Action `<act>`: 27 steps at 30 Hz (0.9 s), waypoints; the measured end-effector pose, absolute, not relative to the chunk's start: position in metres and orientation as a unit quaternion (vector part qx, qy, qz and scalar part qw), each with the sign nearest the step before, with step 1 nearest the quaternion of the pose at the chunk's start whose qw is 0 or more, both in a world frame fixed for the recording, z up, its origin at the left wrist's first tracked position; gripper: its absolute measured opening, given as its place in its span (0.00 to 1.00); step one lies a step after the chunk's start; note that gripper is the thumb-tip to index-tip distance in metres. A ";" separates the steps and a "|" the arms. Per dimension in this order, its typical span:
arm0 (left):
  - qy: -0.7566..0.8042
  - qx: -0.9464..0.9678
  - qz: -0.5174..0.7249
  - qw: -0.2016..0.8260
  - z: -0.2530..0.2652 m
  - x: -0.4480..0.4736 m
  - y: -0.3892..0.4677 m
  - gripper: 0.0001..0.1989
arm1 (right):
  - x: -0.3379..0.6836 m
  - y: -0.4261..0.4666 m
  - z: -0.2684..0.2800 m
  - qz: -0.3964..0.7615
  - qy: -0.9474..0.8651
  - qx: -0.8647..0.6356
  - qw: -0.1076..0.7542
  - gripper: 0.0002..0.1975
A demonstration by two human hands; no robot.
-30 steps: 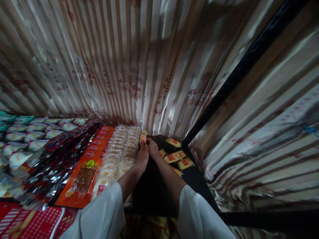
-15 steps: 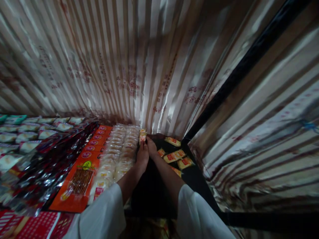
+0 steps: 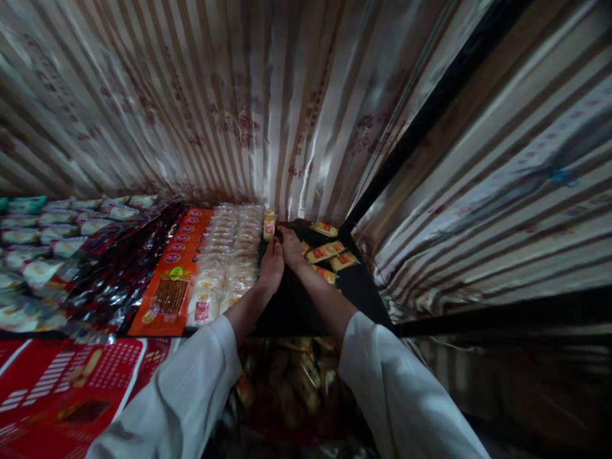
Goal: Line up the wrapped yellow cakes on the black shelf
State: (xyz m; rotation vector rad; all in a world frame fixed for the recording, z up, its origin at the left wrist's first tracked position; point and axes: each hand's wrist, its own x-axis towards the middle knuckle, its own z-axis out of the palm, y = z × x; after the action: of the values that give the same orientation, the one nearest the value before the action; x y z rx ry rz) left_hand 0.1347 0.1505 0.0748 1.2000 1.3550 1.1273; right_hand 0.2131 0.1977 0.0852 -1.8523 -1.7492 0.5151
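On a black shelf (image 3: pixel 282 315), my two hands meet close together. My left hand (image 3: pixel 271 268) has its fingers drawn together just below a small yellow snack packet (image 3: pixel 269 224) with a red label. The packet rests against the right side of the rows of clear-wrapped white packets (image 3: pixel 234 248). Close on the right, my right hand (image 3: pixel 291 248) has bent fingers pointing toward the left fingertips. Whatever lies between the fingers is too dark and small to make out. Several matching yellow packets (image 3: pixel 326 251) lie scattered to the right of my right forearm.
To the left are an orange bag of brown sticks (image 3: pixel 167 287), dark shiny packs (image 3: pixel 124 274) and white packets (image 3: pixel 57 233). A striped sheet (image 3: pixel 215 95) hangs behind, with a black pole (image 3: pixel 411 146) at right. Below sit a red printed package (image 3: pixel 71 382) and wrapped goods (image 3: pixel 296 376).
The view has tilted downward, showing more below the shelf. The yellow packet, earlier at my fingers, now shows more fully beyond my left fingertips. Both hands remain close together.
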 end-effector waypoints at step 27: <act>0.642 0.610 0.155 0.438 0.008 0.109 -0.073 0.15 | 0.241 -0.070 0.018 0.246 -0.681 -0.683 0.101 0.21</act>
State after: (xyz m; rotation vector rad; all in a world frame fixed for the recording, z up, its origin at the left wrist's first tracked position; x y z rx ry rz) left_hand 0.1087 -0.0733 0.0076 1.5169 1.5964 0.3862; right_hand 0.2406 -0.0703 0.0175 -2.0168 -2.0118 0.7264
